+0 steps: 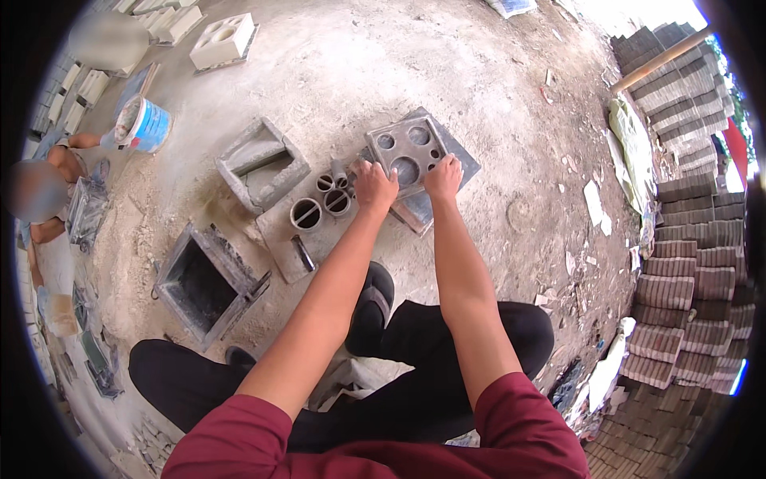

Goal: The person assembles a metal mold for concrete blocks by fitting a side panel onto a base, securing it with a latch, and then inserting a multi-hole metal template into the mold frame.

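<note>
In front of me lies a grey square mould plate with round holes (402, 149), a raised rim around it. It rests on a darker square slab (469, 166), turned at an angle to it. My left hand (375, 185) is closed at the plate's near left corner, fingers curled over the edge. My right hand (444, 177) grips the near right corner the same way. Just left of my left hand stand several short pipe pieces (306, 214) on a flat board (281, 247). What my fingertips touch underneath is hidden.
Left are an open grey frame (287, 177) and a deep box mould (177, 281). Further left, another person (68, 164) sits near a blue and white bucket (150, 128). A cast block (223, 41) lies far left; stacked tiles (666, 295) line the right.
</note>
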A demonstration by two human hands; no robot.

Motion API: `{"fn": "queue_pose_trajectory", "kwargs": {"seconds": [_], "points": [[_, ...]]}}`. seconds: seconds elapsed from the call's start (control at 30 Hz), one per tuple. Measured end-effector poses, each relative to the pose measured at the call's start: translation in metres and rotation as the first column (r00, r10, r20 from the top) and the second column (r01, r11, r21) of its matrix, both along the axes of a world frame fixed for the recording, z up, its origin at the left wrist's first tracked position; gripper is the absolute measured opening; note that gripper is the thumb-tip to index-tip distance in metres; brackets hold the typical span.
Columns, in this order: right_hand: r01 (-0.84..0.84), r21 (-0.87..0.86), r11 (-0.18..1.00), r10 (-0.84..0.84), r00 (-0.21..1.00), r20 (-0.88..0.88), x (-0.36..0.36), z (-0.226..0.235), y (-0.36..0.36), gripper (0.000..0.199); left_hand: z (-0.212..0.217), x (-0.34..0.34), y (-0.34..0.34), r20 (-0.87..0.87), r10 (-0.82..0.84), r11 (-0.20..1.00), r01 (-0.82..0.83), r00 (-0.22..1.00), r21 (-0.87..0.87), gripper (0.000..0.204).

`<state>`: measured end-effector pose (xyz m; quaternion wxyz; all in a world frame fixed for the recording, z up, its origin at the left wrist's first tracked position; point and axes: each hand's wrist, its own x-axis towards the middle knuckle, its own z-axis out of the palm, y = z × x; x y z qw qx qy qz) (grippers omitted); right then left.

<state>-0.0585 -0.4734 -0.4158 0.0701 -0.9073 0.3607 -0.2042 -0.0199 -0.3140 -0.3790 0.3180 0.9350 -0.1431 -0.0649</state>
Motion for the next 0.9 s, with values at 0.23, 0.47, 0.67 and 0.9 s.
{"fn": "queue_pose_trajectory", "kwargs": {"seconds": [0.23, 0.47, 0.67, 0.9], "points": [[-0.118, 0.179, 0.977, 0.105, 0.991, 0.080, -0.004, 0.005, -0.036, 0.021, -0.022, 0.028, -0.010, -0.187, 0.052, 0.999, -0.049, 0.981, 0.019, 0.050], [-0.229, 0.026, 0.973, 0.227, 0.971, 0.079, 0.017, 0.033, -0.004, 0.010, -0.037, 0.015, -0.018, 0.040, 0.016, 0.997, -0.013, 0.999, -0.077, 0.045], [-0.129, 0.145, 0.981, 0.145, 0.984, -0.104, -0.013, 0.005, -0.018, 0.031, -0.040, 0.003, -0.016, 0.122, 0.013, 0.993, -0.027, 0.992, 0.116, 0.046], [-0.127, 0.213, 0.969, 0.121, 0.992, 0.042, -0.022, 0.000, -0.016, 0.023, 0.006, 0.011, 0.003, -0.262, 0.152, 0.965, -0.200, 0.953, -0.168, 0.032]]}}
